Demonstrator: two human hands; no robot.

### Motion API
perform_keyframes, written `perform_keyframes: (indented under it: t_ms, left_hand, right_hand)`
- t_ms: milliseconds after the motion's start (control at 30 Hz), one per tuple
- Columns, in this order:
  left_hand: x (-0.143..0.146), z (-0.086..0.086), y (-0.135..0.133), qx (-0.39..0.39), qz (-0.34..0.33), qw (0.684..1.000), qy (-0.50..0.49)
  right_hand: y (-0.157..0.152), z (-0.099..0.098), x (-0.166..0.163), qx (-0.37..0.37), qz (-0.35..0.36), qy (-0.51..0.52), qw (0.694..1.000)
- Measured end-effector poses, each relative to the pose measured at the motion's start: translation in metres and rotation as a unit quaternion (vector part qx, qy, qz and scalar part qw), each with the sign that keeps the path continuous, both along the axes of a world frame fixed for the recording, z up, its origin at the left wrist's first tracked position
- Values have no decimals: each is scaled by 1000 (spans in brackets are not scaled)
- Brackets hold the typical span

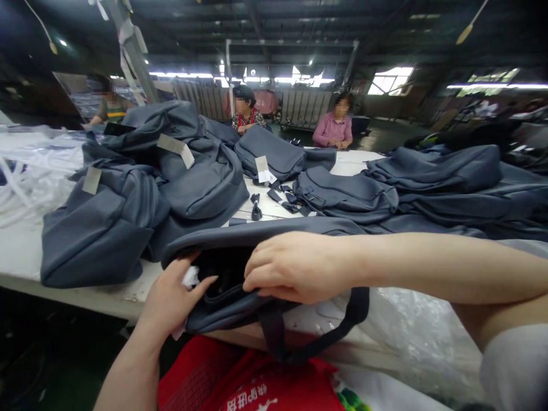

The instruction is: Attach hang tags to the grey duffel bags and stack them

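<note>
A dark grey-blue bag [231,322] lies at the table's front edge with its mouth gaping toward me and a black strap [342,331] hanging off its front. My right hand [295,267] reaches across from the right, its fingers curled over the front rim of the mouth. At the bag's left end, my left hand [169,297] is in the opening, thumb spread away from the fingers; the fingertips are hidden under the back rim. Between thumb and fingers shows something white [190,277], too small to name. The bag's inside is dark.
Similar bags [103,222] are heaped on the white table [12,251] at left, with more bags [445,171] stacked at right. Clear plastic [428,325] lies at front right, white plastic [29,171] at far left. Several people [334,128] sit across the table. A red cloth [257,382] is below me.
</note>
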State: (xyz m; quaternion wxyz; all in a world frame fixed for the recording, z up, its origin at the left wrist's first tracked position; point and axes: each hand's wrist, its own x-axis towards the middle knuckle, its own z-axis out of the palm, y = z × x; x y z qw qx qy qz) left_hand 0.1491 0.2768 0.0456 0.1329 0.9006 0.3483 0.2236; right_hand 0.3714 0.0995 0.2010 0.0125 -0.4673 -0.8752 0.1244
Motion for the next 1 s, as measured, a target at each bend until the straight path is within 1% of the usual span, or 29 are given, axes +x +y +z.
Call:
perform_keyframes:
  t_ms: [33, 67, 100, 133, 167, 233, 300, 333, 367, 400, 467, 533, 633, 700, 833, 1000]
  left_hand:
    - [2, 2, 4, 2, -1, 1000, -16]
    - [5, 7, 6, 9, -3, 999, -32]
    - [8, 13, 6, 21, -8, 998, -51]
    - [12, 21, 2, 34, -22, 997, -71]
    - [17, 31, -4, 45, -45, 994, -90]
    - [32, 51, -24, 56, -129, 984, -111]
    - [54, 70, -47, 64, -220, 970, -82]
    - [68, 78, -58, 73, -246, 965, -51]
    - [83, 84, -69, 86, -254, 963, -15]
    - [98, 88, -79, 100, -248, 963, 23]
    - [126, 94, -97, 117, -212, 966, 93]
    - [148, 97, -110, 112, -171, 968, 147]
    - [166, 96, -120, 82, -118, 975, 168]
    - [171, 92, -120, 59, -103, 980, 159]
    - [172, 87, -113, 20, -95, 987, 130]
    - [161, 93, -105, 18, -114, 983, 141]
  right_hand:
    - [-10, 10, 11, 39, -36, 16, 998]
    - [-21, 16, 23, 68, -81, 20, 994]
    - [-33, 17, 35, 88, -128, 13, 988]
    - [-44, 14, 48, 100, -169, -2, 981]
    - [-54, 7, 60, 109, -202, -23, 973]
    - [-70, -13, 80, 117, -243, -68, 961]
    - [-80, -34, 91, 127, -256, -94, 953]
    - [-82, -42, 94, 135, -256, -97, 952]
    - [-83, -47, 96, 143, -256, -95, 951]
    - [-83, -51, 97, 149, -258, -89, 951]
    - [-81, -52, 98, 158, -264, -77, 948]
    - [-81, -52, 100, 168, -274, -65, 945]
    - [-80, -55, 106, 193, -286, -44, 938]
    - [-79, -61, 110, 212, -291, -27, 933]
    - [-73, -72, 116, 241, -277, -25, 930]
    - [-63, -89, 126, 301, -243, -48, 921]
